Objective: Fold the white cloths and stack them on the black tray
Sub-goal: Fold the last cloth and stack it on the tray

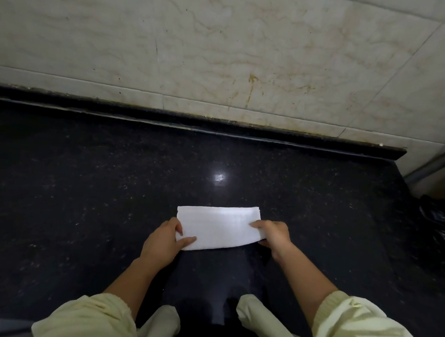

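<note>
One cloth [218, 227] is lying on the counter [83, 185], just below frame centre. It is white, soft and terry-looking, folded into a long flat rectangle w/ a thicker doubled edge showing at its 3 o'clock end. L hand [162, 243] is pinching the cloth's 8 o'clock corner, thumb lying on top, fingers curling at the short edge. R hand [274, 234] is gripping the 3–4 o'clock end, fingers over the top, thumb tucking under, that corner lifting slightly off the stone. Two hands, both holding the same cloth.

Counter is showing as polished black stone w/ pale flecks, a small glare spot [219, 178] sitting at 12 o'clock of the cloth. Bare stone is spreading wide at 9, 12 and 3 o'clock of the cloth. The near edge is running along the bottom by the person's body. At 12 a low dark lip [193, 124] is closing the back and meeting the wall [224, 50], which has big beige marble-veined tiles, thin grout lines and brownish stains near the lip. Counter's R edge is ending at 3 o'clock, w/ a grey pipe [434, 167] slanting beyond it. Below that a dark heap [436, 225] is lying, glossy, prob. a crumpled bag, too dim to be sure.

Two pale yellow-green sleeves [87, 319] are bunching up the forearms at 6 o'clock, wrists bare.
</note>
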Tool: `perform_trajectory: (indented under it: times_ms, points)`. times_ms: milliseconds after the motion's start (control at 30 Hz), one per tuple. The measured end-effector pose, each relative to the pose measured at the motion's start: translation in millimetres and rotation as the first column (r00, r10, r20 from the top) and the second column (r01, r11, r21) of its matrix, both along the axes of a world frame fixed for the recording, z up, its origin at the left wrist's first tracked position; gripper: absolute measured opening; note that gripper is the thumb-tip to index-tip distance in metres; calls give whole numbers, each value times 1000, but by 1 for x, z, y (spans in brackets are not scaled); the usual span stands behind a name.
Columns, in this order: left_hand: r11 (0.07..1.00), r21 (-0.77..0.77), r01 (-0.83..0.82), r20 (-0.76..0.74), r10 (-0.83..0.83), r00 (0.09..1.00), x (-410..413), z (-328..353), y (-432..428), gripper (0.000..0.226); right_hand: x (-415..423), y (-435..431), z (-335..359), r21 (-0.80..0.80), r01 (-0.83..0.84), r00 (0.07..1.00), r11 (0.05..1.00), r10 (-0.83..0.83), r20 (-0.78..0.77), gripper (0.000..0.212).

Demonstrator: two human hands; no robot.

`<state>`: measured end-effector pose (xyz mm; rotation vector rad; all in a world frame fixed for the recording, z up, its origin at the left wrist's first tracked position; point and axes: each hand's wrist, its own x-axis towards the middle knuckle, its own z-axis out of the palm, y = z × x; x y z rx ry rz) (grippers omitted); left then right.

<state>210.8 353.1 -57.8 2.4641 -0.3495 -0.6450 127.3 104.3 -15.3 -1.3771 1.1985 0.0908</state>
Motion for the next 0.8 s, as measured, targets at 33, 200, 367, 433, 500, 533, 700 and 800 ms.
perform_trajectory:
  times_ms: [33,200,367,433,500,533,700,800]
  points:
    - [1000,-16,12,-12,-12,1000,1,0,2,32,1,1,2,58,50,999,997,-51,13,17]
    - [949,-277,-147,-203,92,975,6,-1,11,14,8,9,7,20,90,995,996,-90,39,11]
    - [939,-306,-154,-197,96,976,6,-4,12,17,20,30,17,-83,-135,981,987,145,131,14]
    - [944,-301,-135,-181,82,980,6,-5,13,19,27,43,21,-111,-260,953,959,273,129,21]
    - [946,-300,-122,-169,73,983,7,-5,13,20,36,57,20,-152,-346,926,926,363,107,25]
    - [945,-303,-120,-166,72,983,6,-5,13,21,40,64,19,-174,-376,914,910,395,89,26]
    - [936,-328,-126,-179,69,981,5,-5,13,24,62,99,5,-199,-481,871,854,491,-4,29]
    - [941,-319,-115,-170,63,983,6,-6,15,24,69,113,-2,-174,-517,854,838,518,-40,32]
